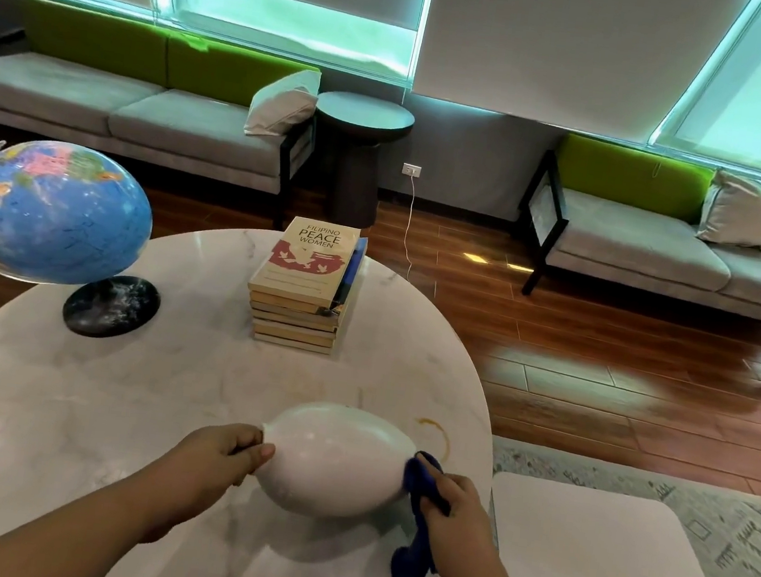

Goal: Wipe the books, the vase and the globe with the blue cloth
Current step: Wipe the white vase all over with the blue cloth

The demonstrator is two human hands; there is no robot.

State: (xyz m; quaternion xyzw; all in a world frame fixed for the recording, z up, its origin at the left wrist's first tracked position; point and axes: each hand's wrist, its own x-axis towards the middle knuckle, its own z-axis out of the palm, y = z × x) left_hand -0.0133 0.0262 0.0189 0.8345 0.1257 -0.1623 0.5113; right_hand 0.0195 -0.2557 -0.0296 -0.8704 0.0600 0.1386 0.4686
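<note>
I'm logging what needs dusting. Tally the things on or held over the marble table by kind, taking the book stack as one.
Blue world globe on a black round base: 1
Stack of paperback books: 1
Glossy white egg-shaped vase, gripped by the left hand: 1
Dark blue cloth, gripped by the right hand: 1
Total: 4

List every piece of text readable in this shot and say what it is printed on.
"FILIPINO PEACE WOMEN": front cover of the top book on the stack.
Fine print lower on that cover: too blurred to read.
Map labels on the globe: too small to read.
Sides of the lower books: nothing legible.
</note>
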